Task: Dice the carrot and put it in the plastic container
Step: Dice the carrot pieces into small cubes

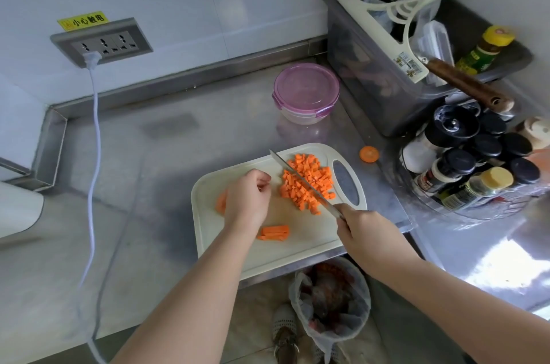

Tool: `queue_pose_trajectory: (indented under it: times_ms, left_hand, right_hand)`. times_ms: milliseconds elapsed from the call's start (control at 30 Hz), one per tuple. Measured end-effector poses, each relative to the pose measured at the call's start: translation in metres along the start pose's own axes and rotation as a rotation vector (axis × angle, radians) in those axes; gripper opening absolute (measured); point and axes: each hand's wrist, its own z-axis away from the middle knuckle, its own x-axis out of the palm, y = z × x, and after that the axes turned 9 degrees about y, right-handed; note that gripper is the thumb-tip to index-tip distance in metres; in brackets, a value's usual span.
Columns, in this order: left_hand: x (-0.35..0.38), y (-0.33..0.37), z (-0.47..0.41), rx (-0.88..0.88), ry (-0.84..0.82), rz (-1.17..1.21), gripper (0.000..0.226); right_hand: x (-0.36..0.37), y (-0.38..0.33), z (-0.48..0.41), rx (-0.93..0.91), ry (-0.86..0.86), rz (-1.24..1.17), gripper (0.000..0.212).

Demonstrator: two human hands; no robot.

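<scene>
head view, right grip holding knife, left grip curled, hold unclear, cutting board at counter edge

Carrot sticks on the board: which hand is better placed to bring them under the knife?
Probably the left hand. It holds nothing and lies beside the carrot sticks, while the right hand grips the knife over the diced pile.
</scene>
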Motion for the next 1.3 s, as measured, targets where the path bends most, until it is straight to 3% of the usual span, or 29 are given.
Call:
queue_pose_trajectory:
  times_ms: [100,167,233,300,367,433,567,800,967,1300]
  left_hand:
    - [-0.02,-0.006,0.005,0.018,0.069,0.14,0.014]
    - [-0.031,-0.01,0.013,0.088,0.019,0.119,0.015]
    - [-0.038,-0.015,0.024,0.204,-0.2,-0.019,0.024]
    - [-0.038,-0.021,0.035,0.352,-0.407,-0.301,0.045]
    - [-0.033,-0.025,0.043,0.452,-0.437,-0.465,0.051]
    - [-0.028,-0.026,0.047,0.47,-0.401,-0.464,0.042]
    - [-0.019,-0.025,0.05,0.437,-0.337,-0.408,0.028]
    - [-0.01,-0.013,0.049,0.28,-0.15,-0.425,0.027]
    - [-0.014,-0.018,0.053,0.167,-0.183,-0.331,0.047]
    - [-0.015,-0.016,0.055,0.111,-0.174,-0.254,0.039]
  right_hand:
    - [0.0,0.004,0.007,-0.02,-0.032,-0.037,0.03]
    - [0.001,0.006,0.011,-0.031,-0.067,-0.072,0.029]
    - [0.002,0.006,0.014,-0.037,-0.107,-0.071,0.025]
    - [0.003,0.004,0.017,-0.043,-0.137,-0.07,0.023]
    - [0.004,0.0,0.019,-0.047,-0.149,-0.081,0.021]
    - [0.006,-0.003,0.019,-0.045,-0.153,-0.092,0.015]
    - [0.009,-0.007,0.017,-0.025,-0.164,-0.1,0.012]
    - [0.019,-0.013,0.012,0.027,-0.182,-0.108,0.026]
    - [0.024,-0.016,0.013,0.04,-0.195,-0.087,0.03]
    - [0.03,-0.026,0.018,0.07,-0.191,-0.083,0.029]
